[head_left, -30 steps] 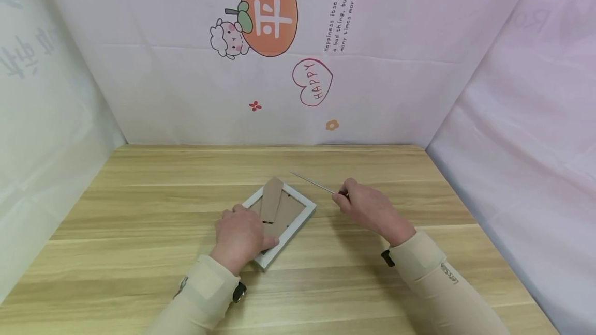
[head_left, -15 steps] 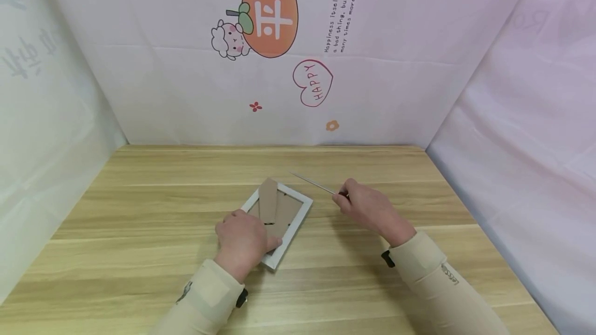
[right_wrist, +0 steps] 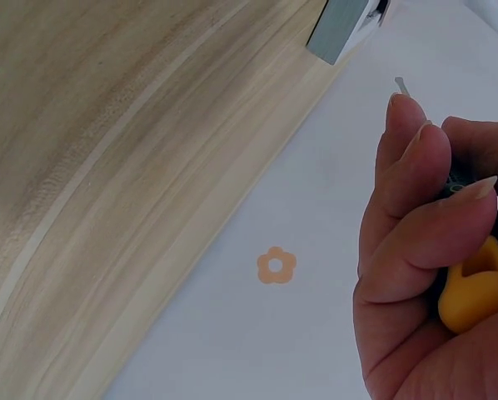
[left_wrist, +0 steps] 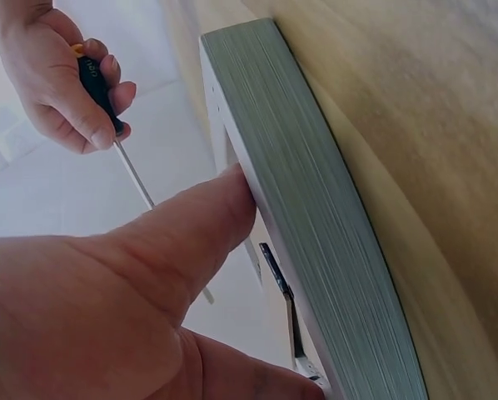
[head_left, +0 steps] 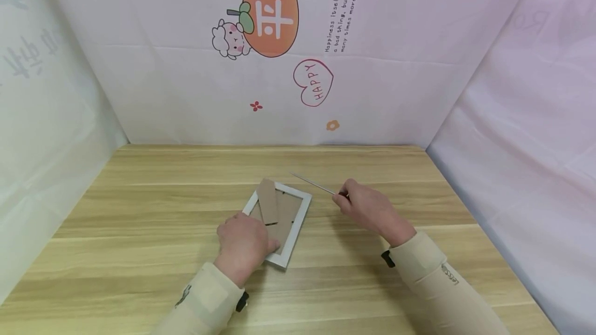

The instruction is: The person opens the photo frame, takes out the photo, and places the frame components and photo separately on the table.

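A picture frame [head_left: 298,229] with a pale silvery rim lies back side up on the table. Its brown backing carries a tapered stand leg [head_left: 267,200], which overlaps the far rim. My left hand [head_left: 243,242] grips the frame at its near left side, the thumb over the back and the other fingers mostly hidden in the head view. Off to the frame's right, my right hand [head_left: 368,208] holds a screwdriver [left_wrist: 97,87] by its dark handle with a yellow end. The thin metal shaft [head_left: 313,184] points left, beyond the frame's far right corner.
The wooden table [head_left: 372,299] meets a white printed cloth [head_left: 396,92] at the back. More white cloth hangs along the left and right sides. Small dark tabs sit along the inner edge of the frame's rim.
The picture frame has turned counterclockwise under my left hand, its far end swinging left and its near end right. My right hand and the screwdriver have stayed in place.
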The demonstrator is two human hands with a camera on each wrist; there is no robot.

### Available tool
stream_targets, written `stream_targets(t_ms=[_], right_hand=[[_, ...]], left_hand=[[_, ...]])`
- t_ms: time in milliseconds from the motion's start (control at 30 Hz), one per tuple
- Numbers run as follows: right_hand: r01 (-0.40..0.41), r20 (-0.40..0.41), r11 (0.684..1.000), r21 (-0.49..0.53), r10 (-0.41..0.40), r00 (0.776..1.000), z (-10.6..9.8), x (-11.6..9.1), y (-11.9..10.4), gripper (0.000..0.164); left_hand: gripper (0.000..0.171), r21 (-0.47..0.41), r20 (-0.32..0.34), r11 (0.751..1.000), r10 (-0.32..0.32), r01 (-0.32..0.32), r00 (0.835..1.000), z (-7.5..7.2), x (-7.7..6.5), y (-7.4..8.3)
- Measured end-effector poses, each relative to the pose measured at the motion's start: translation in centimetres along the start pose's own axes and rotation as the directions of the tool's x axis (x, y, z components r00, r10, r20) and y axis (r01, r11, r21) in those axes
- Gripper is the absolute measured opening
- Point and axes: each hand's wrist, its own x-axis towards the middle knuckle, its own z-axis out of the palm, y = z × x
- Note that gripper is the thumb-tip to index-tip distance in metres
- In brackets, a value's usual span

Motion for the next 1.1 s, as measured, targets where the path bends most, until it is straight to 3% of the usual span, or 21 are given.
stream_targets(t_ms=[367,533,700,1100], right_hand=[[0.009,0.001,1.000,-0.001,-0.009,1.000,0.0,0.0,0.0,0.030],[0.010,0.002,1.000,-0.003,-0.010,1.000,0.0,-0.1,-0.1,0.030],[0.009,0.002,1.000,-0.010,-0.009,1.000,0.0,-0.1,-0.2,0.029],[0.005,0.002,1.000,-0.015,-0.005,1.000,0.1,-0.2,-0.2,0.028]], left_hand=[[0.064,0.015,0.097,0.999,0.032,-0.034,0.995,-0.5,-0.7,0.3],[0.059,0.041,0.114,0.996,0.076,-0.081,0.991,-0.8,-1.2,0.2],[0.055,0.029,0.092,0.992,0.116,-0.120,0.989,-0.9,-1.6,0.1],[0.064,0.073,0.006,0.992,0.098,-0.098,0.995,-0.1,-1.8,0.4]])
